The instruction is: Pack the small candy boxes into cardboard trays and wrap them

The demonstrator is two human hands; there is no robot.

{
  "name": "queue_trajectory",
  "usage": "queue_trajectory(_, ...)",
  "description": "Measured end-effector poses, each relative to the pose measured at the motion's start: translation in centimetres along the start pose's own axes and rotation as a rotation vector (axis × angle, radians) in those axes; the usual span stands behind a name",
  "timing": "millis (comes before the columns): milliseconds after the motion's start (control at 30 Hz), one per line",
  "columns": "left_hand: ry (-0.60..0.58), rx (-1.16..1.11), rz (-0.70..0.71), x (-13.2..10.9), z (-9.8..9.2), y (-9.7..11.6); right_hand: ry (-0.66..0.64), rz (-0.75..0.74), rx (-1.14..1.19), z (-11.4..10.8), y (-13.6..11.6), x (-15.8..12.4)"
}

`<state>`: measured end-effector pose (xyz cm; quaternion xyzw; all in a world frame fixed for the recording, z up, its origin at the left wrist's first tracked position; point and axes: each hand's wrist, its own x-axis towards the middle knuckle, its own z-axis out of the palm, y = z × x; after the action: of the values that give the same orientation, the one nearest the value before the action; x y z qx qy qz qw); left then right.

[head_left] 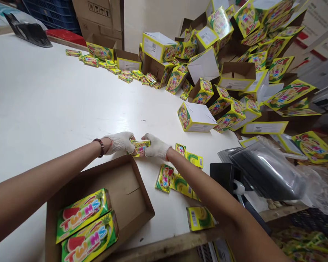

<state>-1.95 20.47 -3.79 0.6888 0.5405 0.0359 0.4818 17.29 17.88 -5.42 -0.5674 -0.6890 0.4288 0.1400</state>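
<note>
So from the head camera, standing right by this white table (43, 102), it's kind of a mess. A huge heap of yellow cartons (235, 72) is piled up at the far right, some open, some tipped on their sides, and one carton (195, 117) has rolled out closest to the person. A row of small flat packs (125, 74) trails along the far edge. Nearer in, a few loose yellow packs (177, 178) lie just right of the right forearm, and one more (199, 217) sits at the table's near edge. A brown cardboard tray (125, 189) sits right under the arms with two "TWINS" boxes (84, 225) lying side by side in its near corner. Something wrapped in dark plastic (265, 171) is off to the right.

Both hands wear white knit gloves. The left hand (120, 142) and right hand (156, 146) are each curled around an end of one small yellow pack (140, 147), held between them just past the tray's far rim, low over the table. Nothing blocks them.
</note>
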Motion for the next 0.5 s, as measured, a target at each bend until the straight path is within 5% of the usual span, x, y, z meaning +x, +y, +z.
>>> queue_trajectory(167, 0.293, 0.473, 0.169, -1.1, 1.0, 0.1, 0.196, -0.199, -0.468, 1.2, -0.6, -1.6)
queue_trajectory(333, 0.251, 0.495, 0.184, -0.5, 0.3, -0.5, 0.242, -0.264, -0.634, 2.9, -0.6, -1.4)
queue_trajectory(400, 0.305, 0.424, 0.217, -1.8, -1.1, -0.5, 0.254, -0.312, -0.680, 3.4, 0.0, -1.0)
queue_trajectory(500, 0.486, 0.329, 0.201, -6.9, -2.3, -0.1, 0.235, -0.343, -0.642, 3.2, 0.9, -0.1)
